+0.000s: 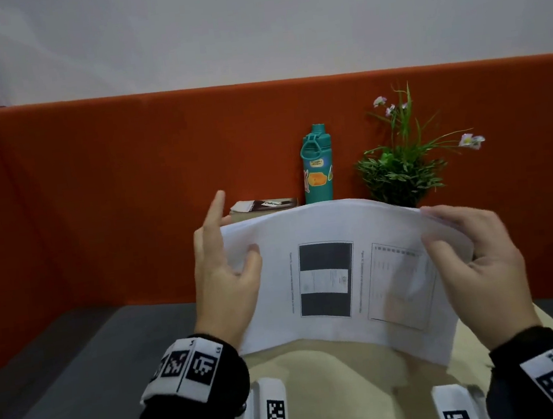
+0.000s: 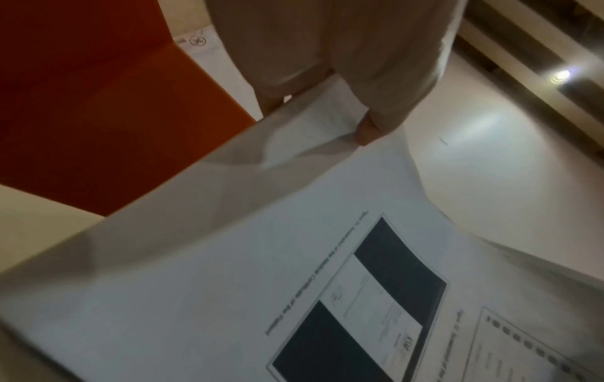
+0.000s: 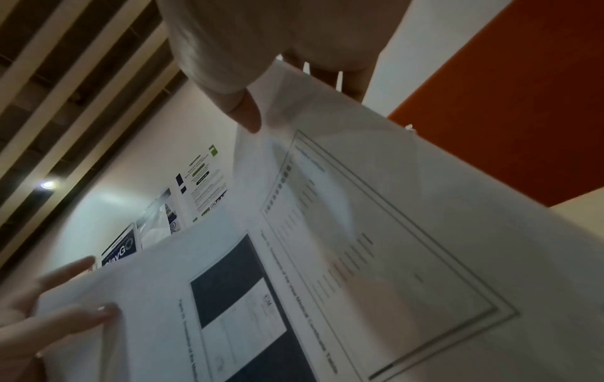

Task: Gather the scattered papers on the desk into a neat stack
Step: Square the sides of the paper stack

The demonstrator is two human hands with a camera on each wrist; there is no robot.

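A bundle of white printed papers (image 1: 337,271) is held upright above the beige desk (image 1: 339,381), its top sheet showing a dark figure and a table. My left hand (image 1: 224,274) holds the left edge, thumb on the front, index finger raised. My right hand (image 1: 476,255) pinches the right edge, thumb on the front and fingers behind. The left wrist view shows the papers (image 2: 229,271) with my left thumb (image 2: 369,131) on them. In the right wrist view the papers (image 3: 392,245) fill the frame, my right thumb (image 3: 248,113) on the top sheet.
A teal water bottle (image 1: 316,165), a potted plant (image 1: 401,167) and a small stack of books (image 1: 264,207) stand at the back against the orange partition (image 1: 128,191). A grey surface (image 1: 62,371) lies to the left of the desk.
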